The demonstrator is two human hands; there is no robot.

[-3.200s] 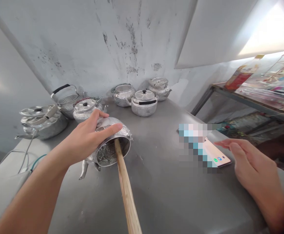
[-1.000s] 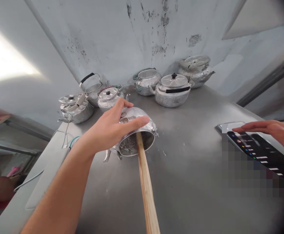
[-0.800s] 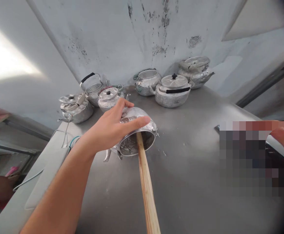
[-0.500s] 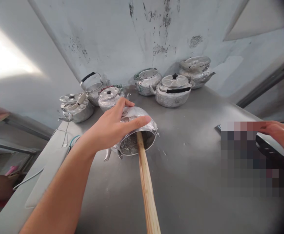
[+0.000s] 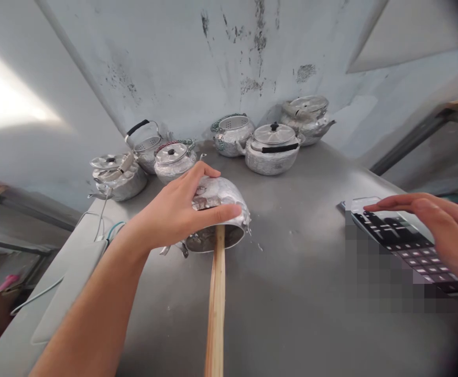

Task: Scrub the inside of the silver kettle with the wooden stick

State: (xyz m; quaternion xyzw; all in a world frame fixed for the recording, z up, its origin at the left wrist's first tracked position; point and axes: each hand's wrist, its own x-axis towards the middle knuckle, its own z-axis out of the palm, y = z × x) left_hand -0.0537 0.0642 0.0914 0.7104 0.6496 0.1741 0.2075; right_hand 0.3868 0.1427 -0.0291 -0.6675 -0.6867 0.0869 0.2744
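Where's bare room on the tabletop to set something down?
Widest: the grey tabletop between the wooden stick and the phone, running back to the lidded kettle with the black grip. A narrower patch lies between stick and left forearm. Crowded: kettles along the wall. Pixelation hides table beside the phone.

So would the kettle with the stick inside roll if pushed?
Maybe: the kettle has a rounded side, though the stick inside could stop it. It looks thin at the edge, so probably light, and its shiny metal may be slippery.
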